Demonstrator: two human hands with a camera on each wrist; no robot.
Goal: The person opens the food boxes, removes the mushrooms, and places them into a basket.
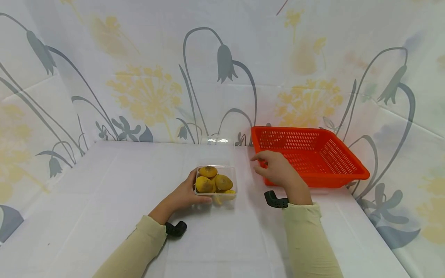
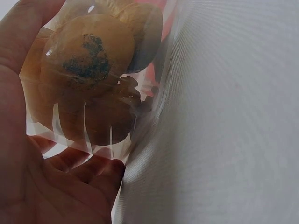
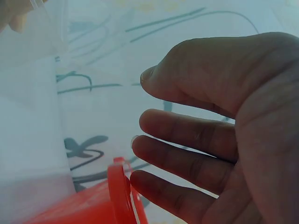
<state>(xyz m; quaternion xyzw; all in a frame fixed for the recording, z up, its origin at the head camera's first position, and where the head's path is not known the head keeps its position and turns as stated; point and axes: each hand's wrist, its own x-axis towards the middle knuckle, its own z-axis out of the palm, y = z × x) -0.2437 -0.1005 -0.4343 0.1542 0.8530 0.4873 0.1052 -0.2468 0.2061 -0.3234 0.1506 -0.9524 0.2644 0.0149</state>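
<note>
- At mid-desk (image 1: 69, 216): clear, rectangular plastic box (image 1: 215, 194), holding several round yellow fruit-like pieces (image 1: 223, 182) with brown marks; exact count hidden.
- Left hand (image 1: 187, 195): curled round the box's left side, thumb at near edge. Can't tell whether the box base touches the desk.
- Behind the box: clear plastic panel (image 1: 217, 150), looks like its lid, folded back; edges faint.
- Right hand (image 1: 276, 168): holding nothing, thumb and fingers apart, loosely bent, gap fairly wide. Sits at the left side of a red, perforated plastic basket (image 1: 333, 180); contact with the rim can't be told.
- Step, judged: box steadied by the left hand, right hand free between pickups or placements; which one is unclear.
- Next move, judged: calls for a steady left grip and the right fingers narrowing to pinch one yellow piece without tipping the box.
</note>
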